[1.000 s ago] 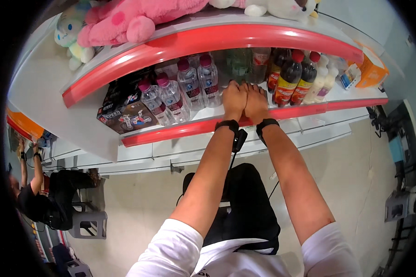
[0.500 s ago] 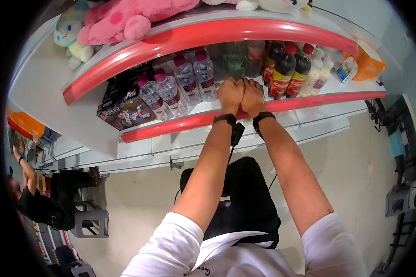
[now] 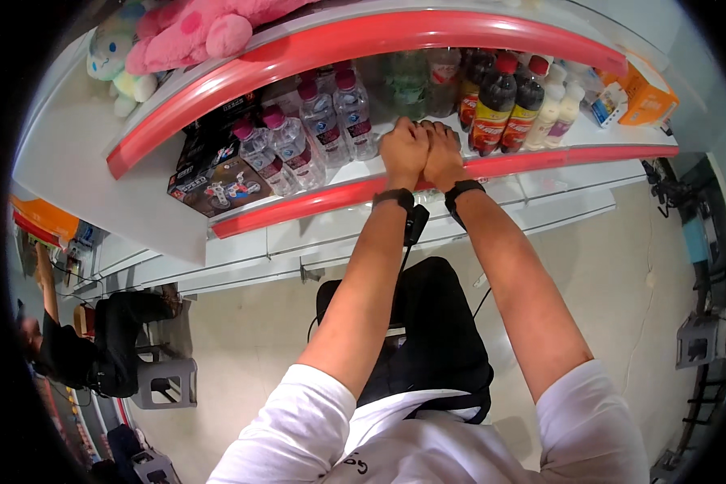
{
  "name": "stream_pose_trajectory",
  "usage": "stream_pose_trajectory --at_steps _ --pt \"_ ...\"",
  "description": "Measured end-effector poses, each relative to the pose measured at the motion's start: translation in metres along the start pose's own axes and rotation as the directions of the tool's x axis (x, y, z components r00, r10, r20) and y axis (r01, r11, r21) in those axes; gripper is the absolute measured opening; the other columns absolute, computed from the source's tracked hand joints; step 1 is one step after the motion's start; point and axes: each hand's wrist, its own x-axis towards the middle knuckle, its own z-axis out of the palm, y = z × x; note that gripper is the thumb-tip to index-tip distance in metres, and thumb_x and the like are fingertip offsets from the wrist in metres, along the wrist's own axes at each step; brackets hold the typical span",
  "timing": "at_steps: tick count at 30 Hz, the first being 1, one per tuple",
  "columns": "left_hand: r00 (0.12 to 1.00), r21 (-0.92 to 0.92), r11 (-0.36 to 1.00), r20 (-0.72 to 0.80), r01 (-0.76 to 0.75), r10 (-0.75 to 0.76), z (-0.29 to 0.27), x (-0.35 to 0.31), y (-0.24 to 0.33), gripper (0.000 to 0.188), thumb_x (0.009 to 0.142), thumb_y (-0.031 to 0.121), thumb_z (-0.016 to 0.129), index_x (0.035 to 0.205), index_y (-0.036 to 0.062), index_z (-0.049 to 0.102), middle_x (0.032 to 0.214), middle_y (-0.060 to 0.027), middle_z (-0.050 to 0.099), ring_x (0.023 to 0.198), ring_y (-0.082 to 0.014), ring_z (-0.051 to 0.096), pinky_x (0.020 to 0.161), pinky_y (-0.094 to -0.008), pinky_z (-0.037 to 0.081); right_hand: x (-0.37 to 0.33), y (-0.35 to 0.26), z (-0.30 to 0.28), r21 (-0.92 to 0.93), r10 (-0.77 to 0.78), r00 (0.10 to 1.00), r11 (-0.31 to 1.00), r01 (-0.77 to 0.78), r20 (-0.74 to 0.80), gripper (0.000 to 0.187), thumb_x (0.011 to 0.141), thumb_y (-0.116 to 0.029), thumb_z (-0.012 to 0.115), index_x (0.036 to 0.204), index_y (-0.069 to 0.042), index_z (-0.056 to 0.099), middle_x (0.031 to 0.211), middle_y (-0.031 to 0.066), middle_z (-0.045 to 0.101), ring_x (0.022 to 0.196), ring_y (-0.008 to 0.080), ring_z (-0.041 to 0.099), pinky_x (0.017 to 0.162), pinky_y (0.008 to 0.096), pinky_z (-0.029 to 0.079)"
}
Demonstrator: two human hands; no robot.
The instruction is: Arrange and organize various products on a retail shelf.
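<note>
Both fists rest side by side on the shelf (image 3: pixel 540 165): left hand (image 3: pixel 403 149) and right hand (image 3: pixel 444 152), fingers curled in; whether they hold anything I cannot tell. Clear water bottles (image 3: pixel 323 129) stand just left, dark cola bottles (image 3: pixel 496 109) just right.

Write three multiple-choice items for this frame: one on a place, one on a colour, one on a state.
1. Where are the two hands?
A. On the floor
B. Side by side at the shelf, in the gap between the clear and the dark bottles
C. On the plush toys

2. What colour are the caps of the clear bottles?
A. Pink
B. Blue
C. Black

3. How are the bottles standing?
A. Upright
B. Lying flat
C. Stacked in piles

Answers:
1. B: the left hand and right hand touch each other over the white shelf, with clear bottles on one side and dark bottles on the other.
2. A: their caps show pink.
3. A: caps point up in both groups.
</note>
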Motion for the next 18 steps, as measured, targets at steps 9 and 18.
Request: stream_pose_trajectory --at_steps 9,18 --pt "1.0 0.077 0.997 0.001 0.008 -0.008 0.006 0.012 -0.009 0.025 0.079 0.028 0.058 0.077 0.0037 0.063 0.075 -0.0233 0.064 0.075 -0.0424 0.063 0.07 -0.0491 0.05 0.014 -0.003 -0.007 -0.037 0.101 0.974 0.995 -0.095 0.204 0.043 0.078 -0.019 0.06 0.119 -0.009 0.053 0.122 0.0098 0.051 0.115 0.0292 0.044 0.097 0.0432 0.035" --pt "0.998 0.153 0.988 0.06 -0.004 -0.006 0.006 0.014 0.0 0.025 0.08 0.029 0.055 0.083 0.0046 0.062 0.076 -0.0253 0.064 0.076 -0.0445 0.063 0.071 -0.052 0.05 0.01 0.005 0.01 -0.056 0.071 0.994 0.996 -0.066 0.08 0.038 0.08 -0.02 0.057 0.115 -0.007 0.056 0.126 0.0119 0.051 0.118 0.0309 0.044 0.098 0.0437 0.034"
